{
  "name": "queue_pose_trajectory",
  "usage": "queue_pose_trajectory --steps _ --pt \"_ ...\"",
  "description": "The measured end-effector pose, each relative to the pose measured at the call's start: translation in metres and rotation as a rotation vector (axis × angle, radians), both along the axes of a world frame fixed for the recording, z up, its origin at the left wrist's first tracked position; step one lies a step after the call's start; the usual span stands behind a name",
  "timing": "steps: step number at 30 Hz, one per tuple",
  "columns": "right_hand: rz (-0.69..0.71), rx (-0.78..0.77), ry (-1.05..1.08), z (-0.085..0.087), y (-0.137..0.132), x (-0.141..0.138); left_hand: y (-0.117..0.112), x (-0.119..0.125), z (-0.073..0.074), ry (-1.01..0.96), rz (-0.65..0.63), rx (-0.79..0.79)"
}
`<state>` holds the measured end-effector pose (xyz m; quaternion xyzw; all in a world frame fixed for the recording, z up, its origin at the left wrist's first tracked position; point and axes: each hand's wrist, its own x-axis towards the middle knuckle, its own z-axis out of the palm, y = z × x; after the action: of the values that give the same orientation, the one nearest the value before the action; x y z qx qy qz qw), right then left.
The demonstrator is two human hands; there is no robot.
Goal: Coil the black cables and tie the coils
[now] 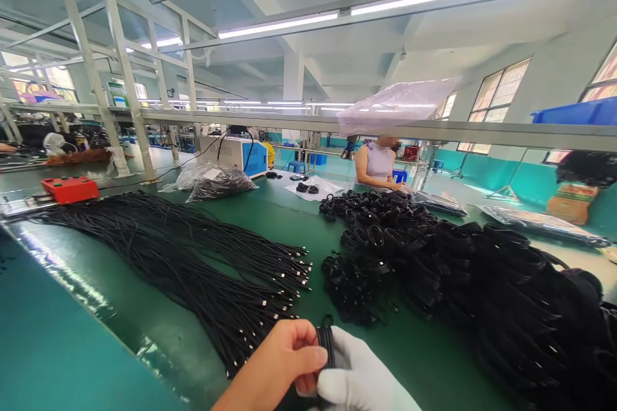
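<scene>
At bottom centre, the bare left hand (pixel 288 356) and gloved right hand (pixel 359 369) had fingers clamped on a coiled black cable (pixel 326 340) between them. Long cables (pixel 193 273) spread left of centre; beyond, a plastic bag (pixel 224 187) bore a white slip (pixel 213 174) too small to read.

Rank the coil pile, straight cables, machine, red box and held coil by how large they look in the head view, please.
1. Coil pile
2. Straight cables
3. Machine
4. Red box
Unsure: held coil, partly hidden and nearer the camera.
</scene>
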<state>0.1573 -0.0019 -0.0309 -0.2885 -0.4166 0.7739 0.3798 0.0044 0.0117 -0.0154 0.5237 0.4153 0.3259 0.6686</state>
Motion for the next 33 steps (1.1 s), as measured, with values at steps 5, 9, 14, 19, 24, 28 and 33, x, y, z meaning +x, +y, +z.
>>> queue_pose_trajectory --steps 5,9,14,19,24,28,33 --pt "0.005 -0.041 0.012 0.009 -0.006 -0.001 -0.003 0.002 0.003 0.004 0.024 0.003" --pt "-0.014 -0.080 0.012 0.009 -0.008 0.000 -0.001 0.004 0.012 0.060 -0.052 0.051" --pt "0.006 -0.100 0.028 0.001 -0.004 0.002 -0.004 -0.001 0.017 0.436 0.065 0.335" --pt "0.001 -0.069 -0.050 0.003 -0.005 -0.002 -0.008 0.002 0.001 0.580 0.203 0.918" --pt "0.002 -0.095 -0.030 0.013 -0.011 -0.005 0.002 0.006 -0.007 0.500 0.269 0.800" --pt "-0.023 -0.099 -0.035 0.006 -0.008 -0.005 0.007 0.011 -0.001 0.543 0.286 0.754" --pt "0.010 -0.076 0.018 -0.006 -0.003 0.000 0.005 0.012 0.010 0.622 0.188 0.743"
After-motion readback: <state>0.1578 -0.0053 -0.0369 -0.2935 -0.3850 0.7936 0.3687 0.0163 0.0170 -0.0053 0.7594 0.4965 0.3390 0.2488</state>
